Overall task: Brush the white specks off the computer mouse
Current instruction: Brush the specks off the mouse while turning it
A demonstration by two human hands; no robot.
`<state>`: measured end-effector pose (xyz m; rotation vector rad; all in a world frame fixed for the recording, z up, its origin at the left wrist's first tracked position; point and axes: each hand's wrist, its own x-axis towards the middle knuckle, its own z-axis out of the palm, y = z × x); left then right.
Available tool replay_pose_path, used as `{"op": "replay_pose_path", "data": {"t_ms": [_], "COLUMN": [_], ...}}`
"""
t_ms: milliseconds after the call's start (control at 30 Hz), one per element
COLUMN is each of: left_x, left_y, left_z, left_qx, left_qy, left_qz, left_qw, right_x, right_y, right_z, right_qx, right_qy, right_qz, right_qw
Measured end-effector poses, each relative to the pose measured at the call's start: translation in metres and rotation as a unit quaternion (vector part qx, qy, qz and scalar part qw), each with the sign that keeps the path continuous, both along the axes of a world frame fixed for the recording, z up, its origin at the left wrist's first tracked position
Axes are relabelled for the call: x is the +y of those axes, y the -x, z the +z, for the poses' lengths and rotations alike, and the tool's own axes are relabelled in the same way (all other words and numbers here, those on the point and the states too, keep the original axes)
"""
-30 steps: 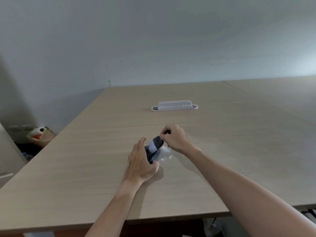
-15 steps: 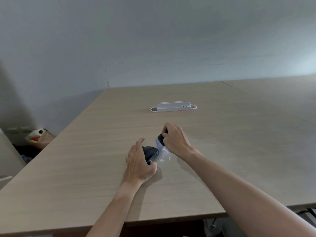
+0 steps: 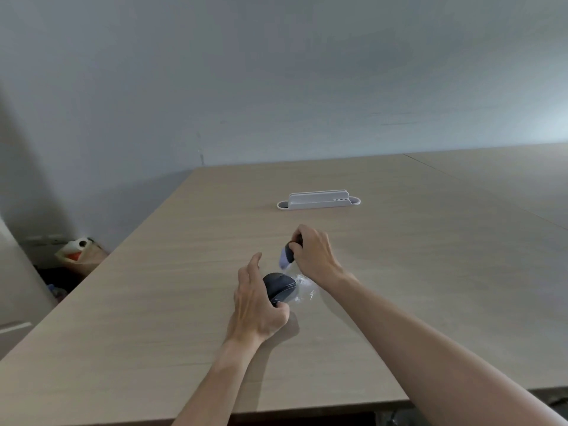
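Observation:
A dark computer mouse (image 3: 280, 286) lies on the wooden table (image 3: 153, 302), steadied at its left and near side by my left hand (image 3: 256, 305). Just beyond it, my right hand (image 3: 313, 252) grips a short brush (image 3: 286, 258) with a dark handle and pale bristles that point down and left, a little above the mouse and apart from it. White specks (image 3: 302, 289) are scattered on the table to the mouse's right. The brush handle is mostly hidden in my fingers.
A white cable-port box (image 3: 318, 200) stands further back at the table's middle. A second table (image 3: 507, 179) adjoins on the right. Left of the table, on the floor, sits a bag with clutter (image 3: 80, 252). The table's near edge runs below my forearms.
My right hand has lifted the brush off the mouse and drawn it back and to the right. My left hand has stayed on the mouse.

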<state>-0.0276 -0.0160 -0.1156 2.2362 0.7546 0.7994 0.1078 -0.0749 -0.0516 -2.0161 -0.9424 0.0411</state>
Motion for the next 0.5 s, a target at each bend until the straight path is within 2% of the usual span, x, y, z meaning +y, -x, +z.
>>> {"op": "replay_pose_path", "data": {"t_ms": [133, 233, 333, 400, 500], "left_x": [0.000, 0.000, 0.000, 0.002, 0.002], "left_y": [0.000, 0.001, 0.000, -0.001, -0.001], "left_z": [0.001, 0.000, 0.000, -0.001, -0.002], "left_qx": [0.002, -0.002, -0.006, -0.009, -0.012], "left_qy": [-0.001, -0.014, -0.008, 0.004, 0.022], "left_qz": [-0.001, 0.000, 0.007, 0.009, 0.008], "left_qw": [1.000, 1.000, 1.000, 1.000, 1.000], "right_x": [-0.004, -0.005, -0.006, -0.008, -0.010], "right_y": [0.006, -0.003, -0.006, -0.002, 0.008], "right_z": [0.004, 0.000, 0.004, 0.010, 0.015], "right_qx": [0.052, 0.013, -0.008, 0.023, 0.094], "right_qy": [0.023, 0.070, 0.035, -0.011, 0.004], "right_qz": [0.047, 0.026, -0.001, -0.005, 0.051], "right_qw": [0.997, 0.997, 0.999, 1.000, 0.994]}}
